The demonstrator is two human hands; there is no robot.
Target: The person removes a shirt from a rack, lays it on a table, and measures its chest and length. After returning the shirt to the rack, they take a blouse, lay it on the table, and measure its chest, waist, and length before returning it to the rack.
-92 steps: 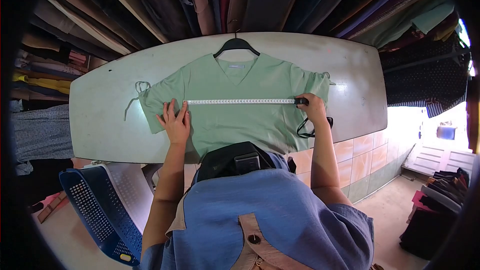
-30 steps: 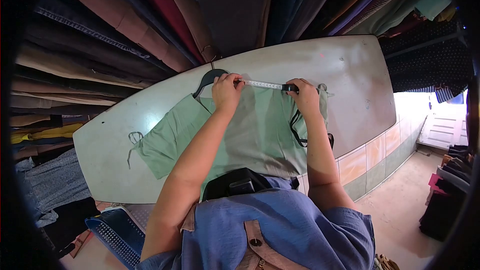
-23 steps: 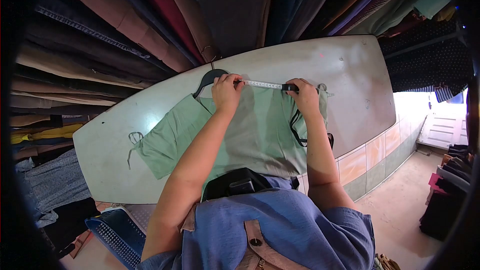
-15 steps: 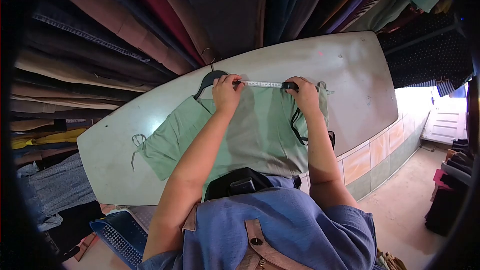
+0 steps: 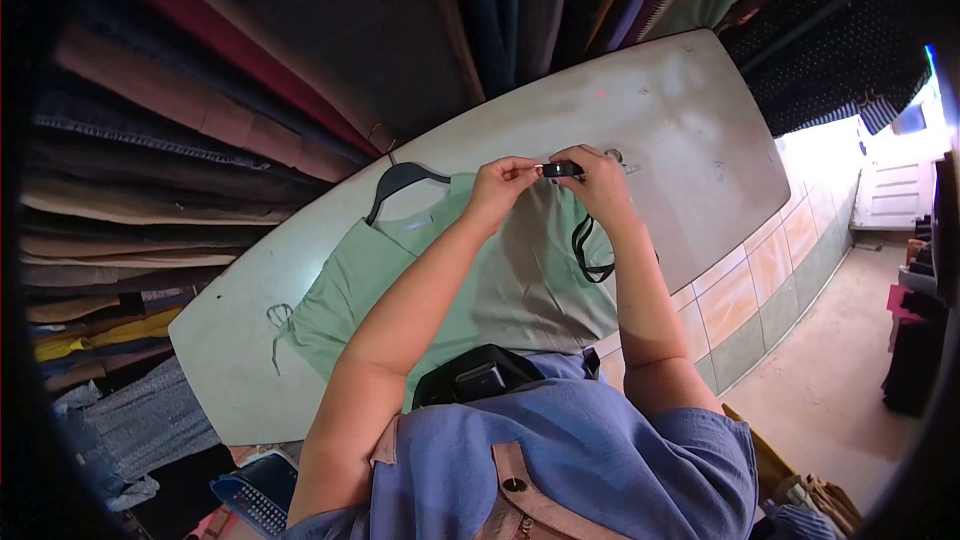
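Observation:
A black tape measure (image 5: 563, 170) is gripped in my right hand (image 5: 600, 188), with a black strap loop (image 5: 592, 252) hanging below that hand. My left hand (image 5: 505, 190) pinches the tape's end close beside the case, and only a sliver of tape shows between them. Both hands are over the upper edge of a light green short-sleeved top (image 5: 500, 285). The top lies spread on a pale board (image 5: 690, 150), with a dark hanger (image 5: 405, 178) at its neckline. My forearms cover parts of the cloth.
Rows of hanging trousers (image 5: 180, 110) surround the board's far and left sides. A blue perforated basket (image 5: 255, 495) is at the lower left. To the right are a tiled wall (image 5: 745, 295), a white door (image 5: 890, 195) and piled clothes (image 5: 910, 350).
The white tape stretched between my hands has drawn back into the case. My left hand has moved right, beside the case, uncovering the hanger and neckline. The view has tilted slightly.

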